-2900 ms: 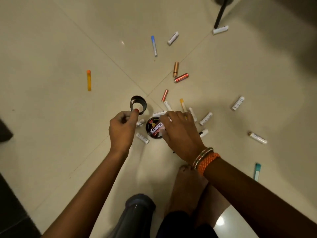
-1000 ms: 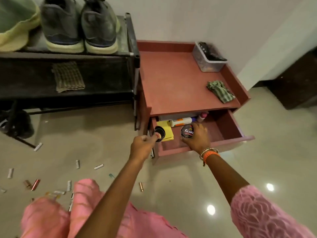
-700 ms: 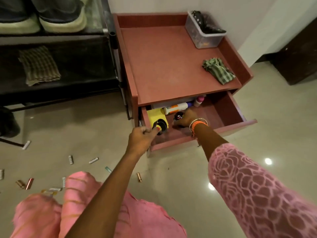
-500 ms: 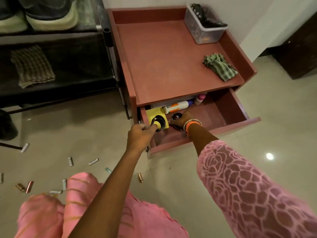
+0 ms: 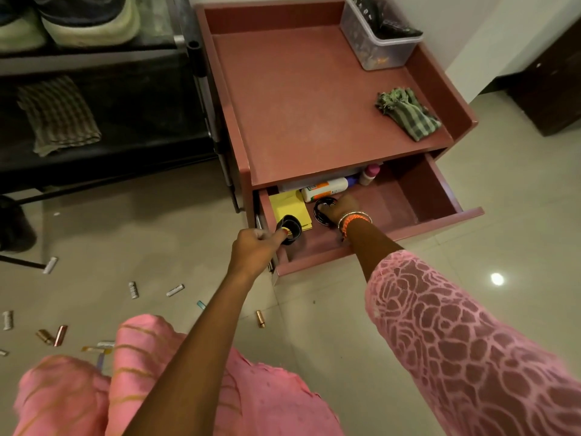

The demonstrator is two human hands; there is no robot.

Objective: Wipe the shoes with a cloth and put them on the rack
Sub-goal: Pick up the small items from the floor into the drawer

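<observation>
Grey shoes [image 5: 91,23] with pale soles stand on the top shelf of the black rack [image 5: 103,58] at upper left. A checked cloth [image 5: 58,114] lies on the rack's lower shelf, and a green striped cloth [image 5: 408,113] lies on the red cabinet top [image 5: 308,99]. My left hand [image 5: 256,248] pinches a small black ring-shaped lid [image 5: 290,229] over the open drawer's [image 5: 437,221] left front corner. My right hand [image 5: 341,207] rests inside the drawer on a round black polish tin [image 5: 322,210].
The drawer holds a yellow pad [image 5: 287,204], a white bottle with an orange label [image 5: 325,188] and a small pink-capped bottle [image 5: 369,174]. A clear plastic box [image 5: 377,42] stands at the cabinet's back right. Several small tubes [image 5: 133,289] lie scattered on the tiled floor.
I turned from the floor to the cabinet. My right hand carried the polish tin down into the drawer; my left hand brought the black lid over the drawer's front corner.
</observation>
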